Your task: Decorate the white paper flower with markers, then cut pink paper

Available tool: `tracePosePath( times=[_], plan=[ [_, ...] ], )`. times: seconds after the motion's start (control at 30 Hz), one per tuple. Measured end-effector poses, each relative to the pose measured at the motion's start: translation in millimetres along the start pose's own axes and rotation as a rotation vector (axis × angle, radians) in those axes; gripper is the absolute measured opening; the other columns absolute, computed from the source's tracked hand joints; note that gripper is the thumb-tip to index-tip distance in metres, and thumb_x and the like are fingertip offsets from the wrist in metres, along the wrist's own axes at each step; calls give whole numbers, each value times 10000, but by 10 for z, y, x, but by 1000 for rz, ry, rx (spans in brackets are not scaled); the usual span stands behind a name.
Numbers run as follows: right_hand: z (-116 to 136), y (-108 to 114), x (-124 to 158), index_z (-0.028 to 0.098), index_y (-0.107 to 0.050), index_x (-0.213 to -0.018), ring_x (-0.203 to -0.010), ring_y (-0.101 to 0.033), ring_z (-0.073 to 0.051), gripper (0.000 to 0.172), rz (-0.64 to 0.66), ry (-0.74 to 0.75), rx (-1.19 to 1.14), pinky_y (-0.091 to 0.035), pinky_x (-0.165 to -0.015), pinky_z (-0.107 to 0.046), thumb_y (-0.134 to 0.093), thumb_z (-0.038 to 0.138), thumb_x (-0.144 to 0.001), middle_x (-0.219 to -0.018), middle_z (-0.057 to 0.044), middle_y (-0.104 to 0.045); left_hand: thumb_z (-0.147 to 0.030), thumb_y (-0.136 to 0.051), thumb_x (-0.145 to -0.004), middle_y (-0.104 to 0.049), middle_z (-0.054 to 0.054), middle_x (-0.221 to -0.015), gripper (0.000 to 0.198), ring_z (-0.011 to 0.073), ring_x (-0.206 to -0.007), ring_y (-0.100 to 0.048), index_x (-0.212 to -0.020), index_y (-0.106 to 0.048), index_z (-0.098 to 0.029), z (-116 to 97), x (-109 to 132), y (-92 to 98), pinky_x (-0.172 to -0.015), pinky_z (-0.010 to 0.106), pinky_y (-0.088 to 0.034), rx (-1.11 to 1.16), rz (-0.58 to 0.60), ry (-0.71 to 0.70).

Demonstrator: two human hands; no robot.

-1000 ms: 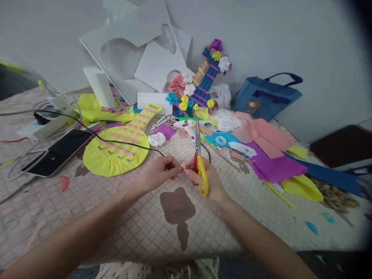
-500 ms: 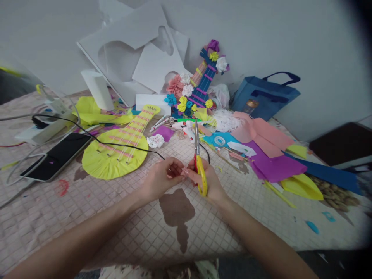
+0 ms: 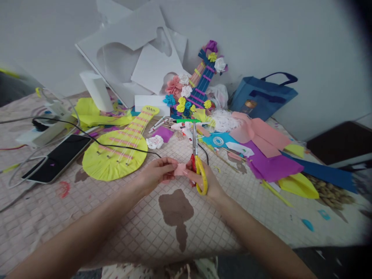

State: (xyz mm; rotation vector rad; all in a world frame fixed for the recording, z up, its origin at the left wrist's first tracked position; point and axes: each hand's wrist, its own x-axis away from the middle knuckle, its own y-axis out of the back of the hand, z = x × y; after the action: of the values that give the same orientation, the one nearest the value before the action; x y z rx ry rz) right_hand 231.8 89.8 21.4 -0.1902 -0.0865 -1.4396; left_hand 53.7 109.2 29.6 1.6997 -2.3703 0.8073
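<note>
Between my two hands stretches a small piece of pink paper (image 3: pixel 180 169). My left hand (image 3: pixel 159 173) pinches its left end, and a bit of pink also shows below those fingers. My right hand (image 3: pixel 207 179) grips the paper's right end with thumb and fingertips. That same hand carries scissors (image 3: pixel 200 168) with yellow and red handles, blades closed and pointing away from me. Left of my hands lies a yellow paper guitar (image 3: pixel 116 157) with pink strips and white strings. A crumpled white paper flower (image 3: pixel 155 142) sits beside it on a purple paper square (image 3: pixel 164 133).
A black cable (image 3: pixel 122 145) crosses the yellow guitar. Far left are a phone (image 3: pixel 61 157) and a power strip (image 3: pixel 40 131). A blue flowered guitar (image 3: pixel 203 85) leans at the back near a glue gun (image 3: pixel 186 127). Purple paper (image 3: pixel 269 162) and a blue bag (image 3: pixel 258 97) are right.
My hands have drawn slightly apart, and the pink paper now shows spread flat between them. The scissors stay in my right hand. The view has shifted a little.
</note>
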Motion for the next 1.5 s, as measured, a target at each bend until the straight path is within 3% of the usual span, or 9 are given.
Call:
tracePosePath(
  times=[0.17, 0.27, 0.4, 0.67, 0.87, 1.0, 1.2, 1.37, 1.5],
  plan=[
    [-25, -12, -13, 211, -511, -798, -435, -431, -57, 308, -26, -14, -9, -374, -397, -194, -737, 352, -644, -620, 77, -524, -515, -707, -730, -653, 18, -778, 408, 86, -591, -575, -904, -608, -160, 31, 38, -49, -567, 215, -446, -195, -16, -75],
    [-30, -20, -7, 210, -506, -792, -432, -425, -57, 310, -27, -24, 2, -369, -398, -194, -740, 345, -639, -598, 84, -503, -480, -730, -711, -641, 13, -734, 377, 93, -576, -566, -842, -606, -149, 59, 47, -63, -552, 215, -436, -299, -42, -107],
    [-44, -25, 7, 209, -506, -812, -406, -417, -55, 307, -28, 2, -14, -361, -391, -199, -713, 402, -693, -575, 89, -487, -396, -724, -721, -614, -10, -662, 291, 84, -549, -553, -769, -577, -150, 75, 42, -58, -543, 207, -427, -263, -58, -95],
    [-19, -39, 29, 216, -498, -817, -440, -435, -59, 341, -66, 0, -58, -368, -389, -197, -754, 369, -649, -631, 79, -506, -376, -711, -729, -609, -3, -609, 270, 98, -548, -551, -705, -562, -152, 80, 47, -62, -535, 223, -419, -354, 89, -173],
    [-16, -43, 36, 226, -492, -814, -394, -398, -54, 317, -9, 42, -87, -377, -385, -206, -715, 417, -693, -575, 97, -464, -385, -719, -711, -594, -11, -588, 279, 99, -554, -549, -719, -566, -152, -8, 87, -60, -527, 211, -405, -357, 23, -143],
    [-25, -63, 51, 216, -494, -813, -438, -454, -57, 358, 33, -9, -27, -400, -384, -204, -760, 361, -623, -674, 69, -524, -440, -731, -702, -605, -9, -612, 334, 95, -557, -547, -725, -558, -155, 13, 50, -23, -543, 217, -412, -280, 8, -111],
    [-17, -110, 71, 219, -478, -801, -447, -440, -57, 358, -77, 11, -74, -394, -385, -196, -757, 338, -611, -657, 73, -506, -490, -724, -715, -623, 10, -723, 381, 98, -634, -572, -791, -592, -140, 90, 60, -84, -596, 227, -444, -125, 20, -118],
    [-18, -91, 81, 213, -476, -814, -431, -431, -58, 380, -14, 48, -41, -382, -391, -206, -720, 475, -689, -657, 62, -510, -381, -764, -708, -619, -21, -679, 305, 67, -589, -555, -755, -582, -142, 69, 90, -104, -562, 191, -425, -159, -73, -206],
    [-36, -46, 99, 208, -492, -852, -515, -441, -80, 416, 78, 73, 43, -433, -454, -217, -584, 608, -783, -674, 51, -458, -321, -791, -675, -670, -3, -699, 297, 101, -673, -631, -720, -553, -148, -31, 60, -28, -687, 226, -497, 12, -136, -297]
  ],
)
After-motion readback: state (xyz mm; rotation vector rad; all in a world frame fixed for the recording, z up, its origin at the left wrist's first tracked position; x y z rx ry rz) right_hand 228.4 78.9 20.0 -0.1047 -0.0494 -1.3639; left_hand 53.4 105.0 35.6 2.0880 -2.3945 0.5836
